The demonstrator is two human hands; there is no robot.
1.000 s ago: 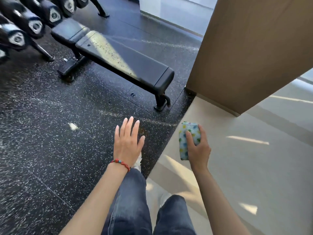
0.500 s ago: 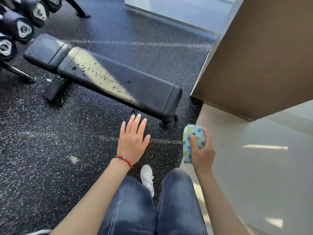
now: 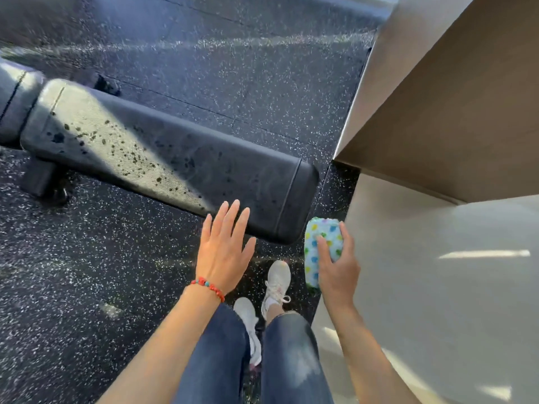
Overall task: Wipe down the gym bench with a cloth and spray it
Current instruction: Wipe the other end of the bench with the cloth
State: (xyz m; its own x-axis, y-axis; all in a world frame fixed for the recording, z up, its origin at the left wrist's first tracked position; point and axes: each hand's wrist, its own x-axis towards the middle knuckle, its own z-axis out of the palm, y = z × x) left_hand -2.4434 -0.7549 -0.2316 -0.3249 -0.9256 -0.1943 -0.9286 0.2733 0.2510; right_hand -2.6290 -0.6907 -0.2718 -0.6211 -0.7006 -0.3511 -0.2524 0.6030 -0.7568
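Observation:
A black padded gym bench (image 3: 175,158) lies across the dark floor just ahead of me, its top dotted with dark wet spots in a strip of sunlight. My left hand (image 3: 223,249) is flat with fingers spread, empty, hovering at the bench's near edge. My right hand (image 3: 335,263) grips a folded white cloth (image 3: 319,240) printed with coloured shapes, just off the bench's right end. No spray bottle is in view.
A tan wall or pillar (image 3: 452,112) stands at the right, close to the bench's end. Pale smooth floor (image 3: 437,287) borders the speckled rubber floor (image 3: 87,272). The bench's foot (image 3: 43,182) sits at the left. My legs and white shoes (image 3: 275,281) are below.
The view has closed in on the bench and tipped downward. Both hands now sit at the bench's near right end; the dumbbell rack has left the frame. The cloth stays in my right hand.

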